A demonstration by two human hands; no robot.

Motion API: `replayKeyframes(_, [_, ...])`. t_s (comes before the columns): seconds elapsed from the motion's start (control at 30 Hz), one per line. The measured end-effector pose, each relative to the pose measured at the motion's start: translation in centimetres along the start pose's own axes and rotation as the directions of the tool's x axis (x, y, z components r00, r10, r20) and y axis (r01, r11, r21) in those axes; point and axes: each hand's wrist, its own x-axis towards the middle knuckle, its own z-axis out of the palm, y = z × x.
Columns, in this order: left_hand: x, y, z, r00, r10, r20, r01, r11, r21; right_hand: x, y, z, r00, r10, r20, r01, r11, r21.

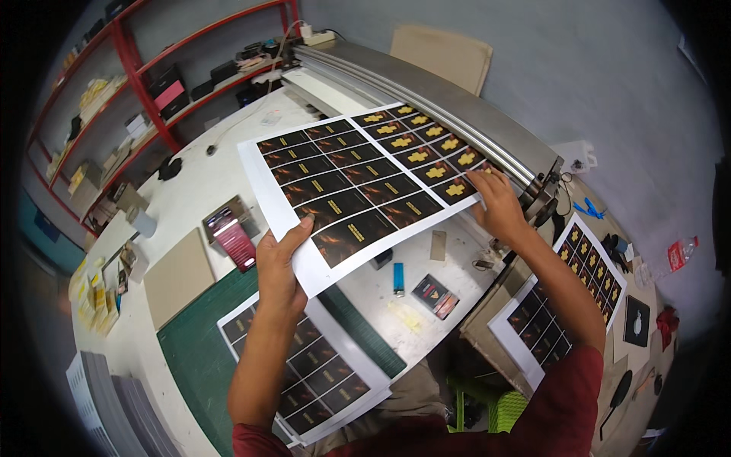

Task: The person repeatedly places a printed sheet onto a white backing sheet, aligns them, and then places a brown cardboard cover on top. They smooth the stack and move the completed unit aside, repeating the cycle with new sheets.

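Observation:
A large white sheet (pixel 417 180) printed with rows of dark cards, some with yellow shapes, is held up in the air between my hands. My left hand (pixel 280 266) pinches its near left corner, thumb on top. My right hand (pixel 499 202) grips its right edge, with the fingers partly hidden. The sheet's far edge lies close to a long grey machine with a metal rail (pixel 457 126); whether they touch I cannot tell. Below my left forearm, a stack of similar printed sheets (pixel 335 385) rests on a green cutting mat (pixel 190 354).
More printed sheets (pixel 521 320) lie under my right arm. On the white table (pixel 186 206) are a blue lighter (pixel 398 279), a small dark box (pixel 435 296), a pink package (pixel 231 239) and a beige board (pixel 180 278). Red shelves (pixel 145 65) stand behind; a plastic bottle (pixel 680 254) lies right.

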Motion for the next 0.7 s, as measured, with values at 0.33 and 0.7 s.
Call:
replayKeyframes(0.33, [-13.8,11.5,-14.6,0.77,0.624,-0.136,-0.637,0.764,-0.103,11.7,-18.3,-13.5,0.954,-0.251,-0.164,0.285,0.929,0.236])
replayKeyframes(0.7, [-27.6,17.3,-25.2,0.639,0.726,-0.256,-0.321,0.553,0.769,25.0,-29.2,-5.1,0.681,-0.582,0.445,0.106,0.679,0.726])
